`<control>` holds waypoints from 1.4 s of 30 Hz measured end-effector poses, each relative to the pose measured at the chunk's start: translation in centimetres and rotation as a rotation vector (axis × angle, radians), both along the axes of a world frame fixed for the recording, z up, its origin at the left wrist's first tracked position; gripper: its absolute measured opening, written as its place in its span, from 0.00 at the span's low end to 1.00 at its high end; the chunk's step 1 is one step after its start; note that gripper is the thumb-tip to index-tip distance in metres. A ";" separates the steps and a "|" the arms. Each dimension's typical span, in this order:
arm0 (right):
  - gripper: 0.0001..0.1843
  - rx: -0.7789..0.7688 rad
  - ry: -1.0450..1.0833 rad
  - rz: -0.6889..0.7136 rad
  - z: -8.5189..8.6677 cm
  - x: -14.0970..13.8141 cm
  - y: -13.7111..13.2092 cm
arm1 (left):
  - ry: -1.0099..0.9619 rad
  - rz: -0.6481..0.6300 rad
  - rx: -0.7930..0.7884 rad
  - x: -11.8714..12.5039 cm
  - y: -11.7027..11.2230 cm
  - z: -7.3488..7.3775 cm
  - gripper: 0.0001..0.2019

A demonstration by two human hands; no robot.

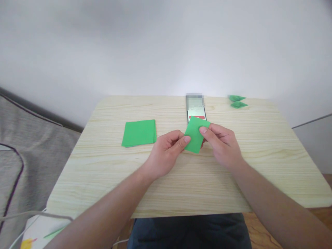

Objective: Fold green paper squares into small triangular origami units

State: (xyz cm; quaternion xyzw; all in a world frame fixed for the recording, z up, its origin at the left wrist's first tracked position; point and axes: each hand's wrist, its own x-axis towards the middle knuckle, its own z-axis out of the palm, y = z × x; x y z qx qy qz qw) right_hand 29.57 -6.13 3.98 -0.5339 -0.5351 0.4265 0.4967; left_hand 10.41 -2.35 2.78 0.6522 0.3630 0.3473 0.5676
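Note:
A small green sheet of paper (195,135), narrower than those in the stack, is held up above the table between both hands. My left hand (168,148) pinches its lower left edge, thumb on top. Gripping its upper right side is my right hand (221,140), also with the thumb on the face and the fingers behind. To the left lies a stack of green paper (139,133), its sheets slightly out of line. Two folded green paper pieces (238,101) with pointed ends rest at the back right.
Behind the held paper a phone (196,112) lies on the wooden table (202,193), its lower part hidden. A white wall (166,52) rises at the back edge. Grey fabric (44,148) is at the left, with a cable (36,215) below it.

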 end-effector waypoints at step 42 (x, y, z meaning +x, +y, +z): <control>0.07 0.038 0.043 0.024 -1.1 0.5 0.3 | 0.091 -0.013 0.165 -0.2 -0.4 0.2 0.08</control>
